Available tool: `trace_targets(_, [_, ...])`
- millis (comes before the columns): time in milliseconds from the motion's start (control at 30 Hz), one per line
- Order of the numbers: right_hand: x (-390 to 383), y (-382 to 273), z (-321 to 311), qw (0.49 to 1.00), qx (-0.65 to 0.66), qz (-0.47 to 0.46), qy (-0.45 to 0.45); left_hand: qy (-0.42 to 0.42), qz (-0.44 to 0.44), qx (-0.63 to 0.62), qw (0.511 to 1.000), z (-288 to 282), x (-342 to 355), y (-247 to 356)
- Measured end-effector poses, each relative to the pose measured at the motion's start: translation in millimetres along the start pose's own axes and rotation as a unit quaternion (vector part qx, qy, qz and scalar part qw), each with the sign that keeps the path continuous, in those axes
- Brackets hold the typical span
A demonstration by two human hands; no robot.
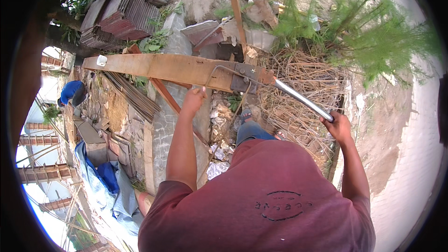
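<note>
A long wooden plank [163,66] stands in front of me on wooden legs. At its right end is a dark metal plate [239,83]. A thin bent metal rod [223,67] loops over the plank by this plate. My left hand [193,100] is closed at the plank's near edge, its fingers pinching the rod's end. On the right, my right hand [339,127] wraps round the lower end of a silver pipe [303,100]. The pipe slants up to a rusty metal piece [267,76] beside the plate.
Many thin rusty rods [298,84] lie heaped on the ground at right, below a green feathery plant [373,32]. Stacked corrugated sheets [126,11] are at the far left. A person [73,93] in blue bends down at left, beyond a blue tarp [116,196].
</note>
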State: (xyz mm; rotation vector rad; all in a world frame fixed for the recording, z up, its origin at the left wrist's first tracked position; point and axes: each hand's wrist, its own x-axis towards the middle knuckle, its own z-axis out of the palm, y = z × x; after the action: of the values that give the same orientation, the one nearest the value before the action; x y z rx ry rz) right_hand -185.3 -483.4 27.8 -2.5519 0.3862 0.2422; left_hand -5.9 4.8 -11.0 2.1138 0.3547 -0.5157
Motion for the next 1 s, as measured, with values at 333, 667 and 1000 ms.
trace_targets(333, [-7.3, -4.9, 8.4, 0.986, 0.011, 0.061, -0.153, -0.020, -0.041, -0.021, 0.999, -3.0, -2.4, 13.6])
trace_targets(667, [36.8, -3.3, 0.0, 0.997, -0.039, -0.064, 0.012, -0.020, -0.049, 0.001, 0.999, -4.9, -3.7, 14.9])
trace_targets(1000, [224.4, -45.6, -65.1, 0.843, -0.286, -0.432, 0.148, -0.058, -0.036, 0.012, 0.998, -7.3, 0.7, 13.3])
